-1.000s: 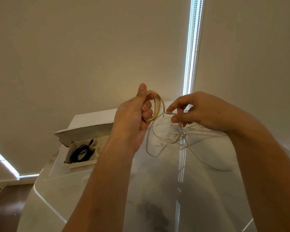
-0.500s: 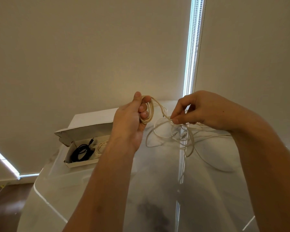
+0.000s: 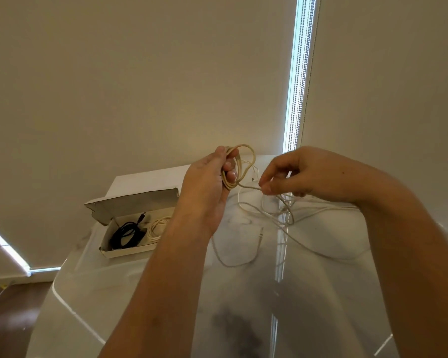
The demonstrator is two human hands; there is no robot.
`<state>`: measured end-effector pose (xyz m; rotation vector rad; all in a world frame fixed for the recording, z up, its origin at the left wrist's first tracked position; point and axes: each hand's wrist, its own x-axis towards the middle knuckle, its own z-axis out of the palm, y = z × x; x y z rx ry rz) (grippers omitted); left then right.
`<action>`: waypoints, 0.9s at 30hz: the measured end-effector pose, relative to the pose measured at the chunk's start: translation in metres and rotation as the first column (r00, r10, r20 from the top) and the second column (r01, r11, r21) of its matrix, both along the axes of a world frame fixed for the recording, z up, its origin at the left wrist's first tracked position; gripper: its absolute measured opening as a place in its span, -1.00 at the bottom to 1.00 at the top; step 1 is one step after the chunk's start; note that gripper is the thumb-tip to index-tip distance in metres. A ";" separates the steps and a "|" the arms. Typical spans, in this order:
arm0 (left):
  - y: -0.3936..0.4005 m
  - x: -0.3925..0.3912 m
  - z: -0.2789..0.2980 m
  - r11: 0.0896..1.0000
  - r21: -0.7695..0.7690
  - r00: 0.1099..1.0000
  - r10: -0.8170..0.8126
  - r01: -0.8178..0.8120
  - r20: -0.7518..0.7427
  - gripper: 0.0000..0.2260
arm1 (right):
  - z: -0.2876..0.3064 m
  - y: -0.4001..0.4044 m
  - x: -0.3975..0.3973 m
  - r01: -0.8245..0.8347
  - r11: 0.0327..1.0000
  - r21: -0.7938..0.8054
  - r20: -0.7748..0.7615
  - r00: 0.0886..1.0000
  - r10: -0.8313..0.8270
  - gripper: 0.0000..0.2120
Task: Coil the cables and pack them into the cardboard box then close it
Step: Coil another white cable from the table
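A: What has the left hand (image 3: 207, 187) got, there in the middle of the frame?

B: A small coil of cream-coloured cable (image 3: 237, 167). The fingers curl round several loops and the thumb stands up along the top. The palm side is turned away, so how many loops it holds is hard to count.

A: And the right hand (image 3: 305, 174)?

B: Just right of centre, thumb and forefinger pinch the loose run of the same cable where it leaves the coil. The other fingers are curled under and half hidden.

A: Where does the rest go?

B: Down onto the glossy white table (image 3: 145, 293), in a tangle of thin pale strands (image 3: 285, 215) below the right hand. They blend with the reflections, so I cannot tell whether it is one cable or more. A small metal jack plug (image 3: 261, 232) lies on the table at centre.

A: The box?

B: The open white cardboard box (image 3: 130, 250) sits at centre left, lid flap (image 3: 137, 202) tilted up behind it. Inside are a coiled black cable (image 3: 127, 235) and a coiled pale cable (image 3: 157, 227), the latter partly covered by the left forearm.
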<state>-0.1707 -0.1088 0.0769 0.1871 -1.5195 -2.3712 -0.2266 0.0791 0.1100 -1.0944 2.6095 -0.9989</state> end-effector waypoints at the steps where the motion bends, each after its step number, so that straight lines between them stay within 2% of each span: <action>1: 0.001 0.001 0.001 1.000 -0.003 1.000 0.002 -0.002 -0.004 -0.71 | 0.001 0.000 0.001 0.022 0.999 -0.048 0.000 1.000 -0.022 -0.78; 4: 0.004 0.002 0.000 0.998 -0.051 1.000 0.018 -0.019 -0.017 -0.71 | 0.004 -0.001 0.006 0.017 0.993 -0.116 0.040 0.999 -0.013 -0.66; 9: 0.009 0.006 0.001 0.975 -0.209 0.997 0.072 -0.078 -0.033 -0.71 | 0.006 -0.020 0.021 0.013 0.964 -0.266 0.059 0.998 0.003 -0.66; 11: 0.009 0.005 0.001 0.963 -0.259 0.997 0.068 -0.078 -0.045 -0.71 | 0.005 -0.028 0.025 0.018 0.947 -0.321 0.100 0.995 0.015 -0.72; 13: 0.009 0.005 0.001 0.960 -0.272 0.996 0.047 -0.066 -0.075 -0.71 | 0.007 -0.028 0.024 0.075 0.918 -0.390 0.151 0.988 -0.017 -0.80; 15: 0.007 0.004 0.002 0.954 -0.292 0.996 0.036 -0.059 -0.083 -0.71 | 0.009 -0.022 0.021 0.161 0.873 -0.461 0.201 0.977 -0.074 -0.78; 18: 0.007 0.006 0.003 0.933 -0.361 0.997 -0.037 0.012 -0.061 -0.71 | 0.014 -0.010 0.016 0.236 0.834 -0.499 0.243 0.962 -0.126 -0.73; 21: 0.012 0.011 0.005 0.908 -0.388 0.985 -0.174 0.160 -0.002 -0.71 | 0.014 -0.003 0.014 0.252 0.828 -0.502 0.262 0.956 -0.132 -0.73; 24: 0.010 0.014 0.009 0.922 -0.271 0.960 -0.276 0.276 0.038 -0.72 | 0.012 -0.001 0.010 0.275 0.822 -0.498 0.211 0.958 -0.193 -0.76; 27: -0.001 0.015 0.014 0.932 0.018 0.932 -0.363 0.363 -0.005 -0.72 | 0.011 0.000 0.007 0.300 0.811 -0.502 0.128 0.953 -0.273 -0.77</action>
